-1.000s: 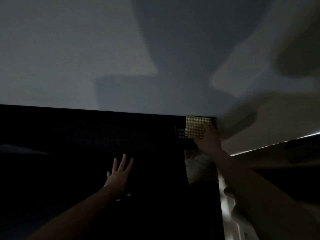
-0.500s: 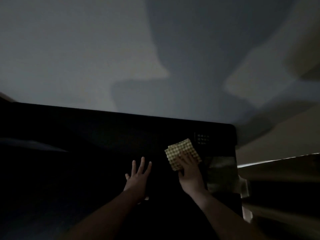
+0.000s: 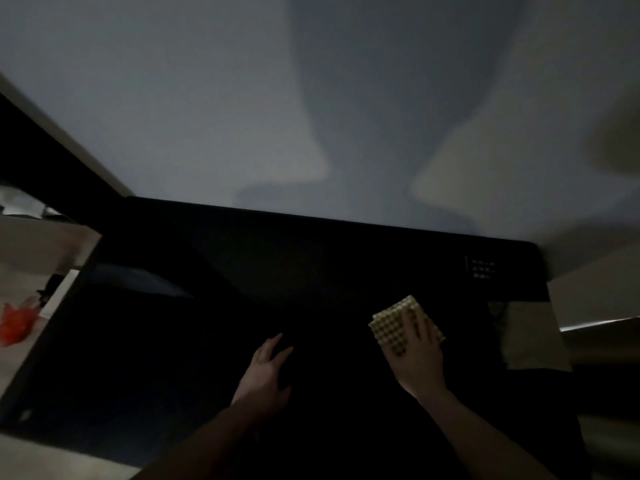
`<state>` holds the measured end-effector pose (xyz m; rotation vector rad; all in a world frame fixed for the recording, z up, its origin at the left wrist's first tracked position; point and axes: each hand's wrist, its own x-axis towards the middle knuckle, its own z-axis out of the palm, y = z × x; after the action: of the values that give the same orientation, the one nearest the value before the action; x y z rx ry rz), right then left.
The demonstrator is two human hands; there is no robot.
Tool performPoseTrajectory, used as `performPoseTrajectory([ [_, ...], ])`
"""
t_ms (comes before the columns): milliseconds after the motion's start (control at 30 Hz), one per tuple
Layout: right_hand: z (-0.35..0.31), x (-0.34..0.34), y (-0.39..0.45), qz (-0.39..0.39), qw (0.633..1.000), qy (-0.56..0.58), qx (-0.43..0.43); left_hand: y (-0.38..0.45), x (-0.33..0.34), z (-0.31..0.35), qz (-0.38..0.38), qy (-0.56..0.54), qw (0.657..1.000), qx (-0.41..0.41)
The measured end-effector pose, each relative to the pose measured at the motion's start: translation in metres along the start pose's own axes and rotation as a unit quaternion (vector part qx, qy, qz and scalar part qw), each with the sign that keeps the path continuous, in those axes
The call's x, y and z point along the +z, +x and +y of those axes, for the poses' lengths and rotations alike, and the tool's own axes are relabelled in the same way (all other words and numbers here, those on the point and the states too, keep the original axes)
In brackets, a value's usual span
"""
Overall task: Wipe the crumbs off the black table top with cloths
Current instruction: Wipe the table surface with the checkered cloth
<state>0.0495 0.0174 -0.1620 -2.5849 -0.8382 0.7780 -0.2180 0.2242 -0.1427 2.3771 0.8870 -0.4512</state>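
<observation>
Cloth [image 3: 393, 329], one: yellow-and-dark checked, folded to a rough square, lying flat on the black desk [image 3: 242, 306] under the right hand [image 3: 417, 358], its far corner and left edge showing beyond the fingertips.

Hands, two. The right hand lies palm-down on the cloth with fingers straight and close together, pressing it to the desk. The left hand [image 3: 266, 370] sits to the left of the right hand, well apart from the cloth, palm-down on the desk top, fingers relaxed and slightly spread, holding nothing.

Desk, one: black top, very dark; crumbs cannot be made out in this light. Beyond the right hand, near the far right corner, one small panel of pale markings [image 3: 482, 268] is set in the surface; its detail is too small to read.

Wall [image 3: 173, 116], one: pale grey, rising behind the desk's far edge, crossed by soft shadows.

Far left of the left hand, off the desk, one red-orange object [image 3: 14, 323] lies on the floor, blurred.
</observation>
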Motion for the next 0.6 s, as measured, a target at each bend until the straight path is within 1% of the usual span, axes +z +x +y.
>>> performPoseTrajectory([
  [100,-0.029,0.039,-0.015,0.021,0.996,-0.068,0.047,-0.03,-0.023,-0.083,0.013,0.022,0.999,-0.039],
  [167,-0.058,0.064,-0.026,0.04,0.995,-0.067,0.067,-0.045,-0.037,-0.129,0.012,0.029,0.998,-0.055],
  [233,-0.094,0.09,-0.038,0.032,0.994,-0.074,0.072,-0.057,-0.048,-0.167,-0.002,0.049,0.997,-0.061],
  [333,-0.146,0.138,-0.07,0.011,0.996,-0.084,0.015,-0.077,-0.058,-0.208,-0.018,0.055,0.995,-0.079],
  [367,-0.161,0.154,-0.086,0.005,0.998,-0.067,-0.011,-0.084,-0.06,-0.216,-0.024,0.052,0.995,-0.086],
  [433,-0.191,0.18,-0.12,-0.043,0.998,-0.025,-0.046,-0.101,-0.062,-0.226,-0.04,0.039,0.994,-0.095],
  [533,-0.22,0.203,-0.161,-0.063,0.994,0.021,-0.089,-0.125,-0.061,-0.233,-0.049,0.019,0.994,-0.093],
  [600,-0.225,0.212,-0.173,-0.089,0.99,0.021,-0.104,-0.14,-0.057,-0.237,-0.044,0.011,0.995,-0.09],
])
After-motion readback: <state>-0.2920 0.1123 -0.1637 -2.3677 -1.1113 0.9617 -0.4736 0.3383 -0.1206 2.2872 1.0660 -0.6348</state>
